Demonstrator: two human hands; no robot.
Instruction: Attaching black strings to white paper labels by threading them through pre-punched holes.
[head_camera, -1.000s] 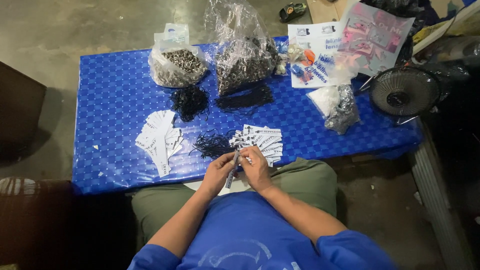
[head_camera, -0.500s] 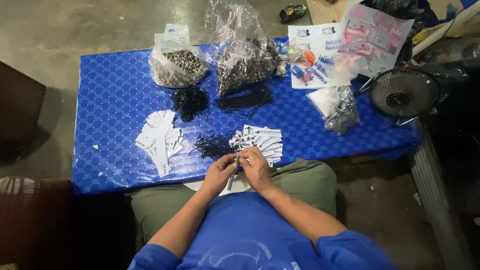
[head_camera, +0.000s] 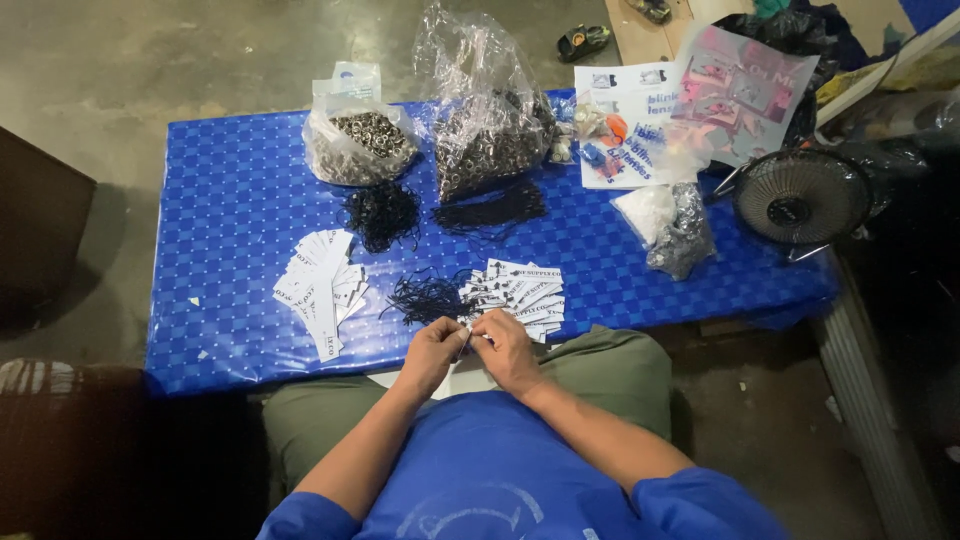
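Head view, left hand (head_camera: 430, 352) and right hand (head_camera: 503, 345) together, fingers pinching a white tag (head_camera: 472, 338) — its long axis too hidden to tell.

One head camera, looking steeply down from above the seated person, facing the blue table (head_camera: 230, 250) at twelve o'clock. Fairly distant: whole tabletop fits, floor around it, a small fan (head_camera: 800, 200) at two o'clock.

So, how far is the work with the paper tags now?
Looks done: a fanned pile of white tags lies to the left on the blue table. In hand: the left hand and right hand pinch one tag together. Left: another tag pile, loose black strings and bags of metal rings.
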